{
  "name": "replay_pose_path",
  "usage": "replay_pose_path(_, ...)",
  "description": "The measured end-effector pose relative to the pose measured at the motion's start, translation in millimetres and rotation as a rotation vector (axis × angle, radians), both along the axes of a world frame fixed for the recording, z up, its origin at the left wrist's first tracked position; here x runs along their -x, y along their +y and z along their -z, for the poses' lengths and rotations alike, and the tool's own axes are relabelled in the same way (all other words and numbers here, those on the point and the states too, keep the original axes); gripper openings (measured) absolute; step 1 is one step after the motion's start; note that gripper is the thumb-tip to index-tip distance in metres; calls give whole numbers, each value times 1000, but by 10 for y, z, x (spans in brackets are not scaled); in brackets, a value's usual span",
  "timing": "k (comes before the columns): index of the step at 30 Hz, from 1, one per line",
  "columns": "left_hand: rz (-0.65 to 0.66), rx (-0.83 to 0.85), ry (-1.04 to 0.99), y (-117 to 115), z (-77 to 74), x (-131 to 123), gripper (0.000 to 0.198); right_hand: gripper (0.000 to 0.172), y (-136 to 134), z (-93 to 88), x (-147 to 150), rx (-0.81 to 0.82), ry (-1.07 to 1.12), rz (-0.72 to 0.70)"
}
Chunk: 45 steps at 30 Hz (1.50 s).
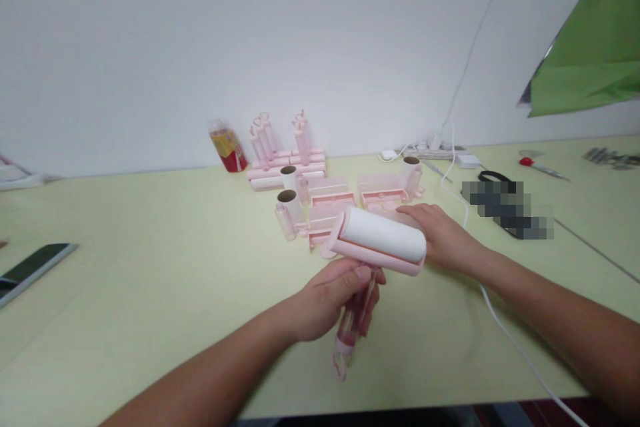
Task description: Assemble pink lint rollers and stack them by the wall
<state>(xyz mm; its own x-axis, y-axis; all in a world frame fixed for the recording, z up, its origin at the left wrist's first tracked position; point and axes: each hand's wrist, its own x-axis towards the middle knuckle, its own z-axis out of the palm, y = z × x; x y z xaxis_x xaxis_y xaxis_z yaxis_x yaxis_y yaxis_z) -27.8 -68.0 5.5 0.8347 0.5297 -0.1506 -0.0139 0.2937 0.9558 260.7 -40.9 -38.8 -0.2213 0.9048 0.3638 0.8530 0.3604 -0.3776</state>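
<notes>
A pink lint roller (pixel 383 237) with a white paper roll is held up by my left hand (pixel 333 297), closed around its clear pink handle. A hanging loop (pixel 339 367) forms the handle's lower end. Behind the roller's right end is my right hand (pixel 433 230), a finger stretched toward a translucent pink cover (pixel 387 215). The roller hides its other fingers, so contact with the cover is unclear. Further back lie more translucent covers (pixel 383 183), and white rolls with brown cores (pixel 293 207) stand beside loose clear handles (pixel 286 221).
Several pink lint rollers (pixel 287 173) are grouped by the wall, beside a red-and-yellow bottle (pixel 229 147). A white cable (pixel 500 320) crosses the right side below a power strip (pixel 435 152). A screwdriver (pixel 543 167), a blurred dark item (pixel 507 207) and a phone (pixel 35 270) lie around.
</notes>
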Motion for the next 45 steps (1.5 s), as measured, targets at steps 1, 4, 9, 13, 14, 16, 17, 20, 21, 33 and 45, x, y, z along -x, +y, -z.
replay_pose_path(1,-19,-8,6,7,-5,-5,44,53,-11,-31,7,4,109,22)
replay_pose_path(4,-10,-48,41,29,-33,-10,39,45,-90,-175,57,108,557,28)
replay_pose_path(9,112,-68,43,69,-26,-3,37,46,-303,-354,193,315,969,-121)
replay_pose_path(13,127,-57,57,115,35,-1,39,55,-403,-394,282,402,1018,-215)
replay_pose_path(14,126,-48,59,126,49,-2,40,56,-411,-397,294,419,1023,-217)
replay_pose_path(16,123,-19,54,141,71,-6,42,57,-414,-400,306,437,1038,-219)
replay_pose_path(17,118,-1,46,146,78,-8,43,56,-410,-398,306,441,1048,-223)
replay_pose_path(20,97,47,29,157,85,-12,42,54,-396,-388,300,439,1063,-227)
replay_pose_path(21,87,59,27,160,85,-13,41,54,-393,-384,298,436,1062,-226)
replay_pose_path(33,33,65,83,168,83,-19,41,48,-446,-341,359,507,1102,-277)
replay_pose_path(45,43,26,106,187,94,-22,42,54,-470,-375,374,462,922,-313)
